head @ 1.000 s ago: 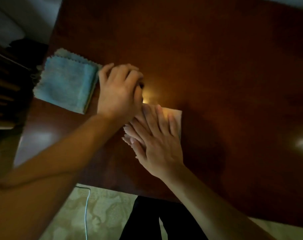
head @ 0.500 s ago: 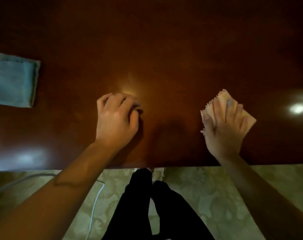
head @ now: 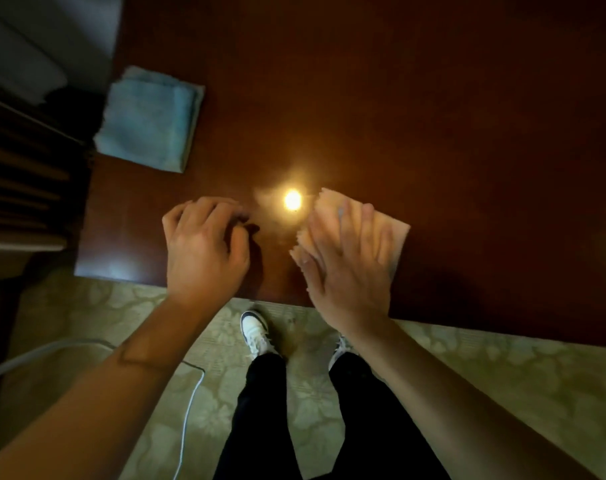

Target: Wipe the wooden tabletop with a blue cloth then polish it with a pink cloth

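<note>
With the blue cloth [head: 149,121] set aside folded, polishing is apparently underway: the right hand [head: 346,258] presses flat-fingered on the pink cloth [head: 395,233], the left hand [head: 204,251] rests loosely curled, and unpolished tabletop [head: 433,116] comes next.

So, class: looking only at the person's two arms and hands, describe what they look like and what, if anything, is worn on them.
Both forearms are bare to the frame edge, with no sleeves showing. The left hand and right hand wear no gloves, and no rings or watch can be seen. A thin dark curved mark crosses the left forearm; the dim light leaves unclear what it is.
</note>
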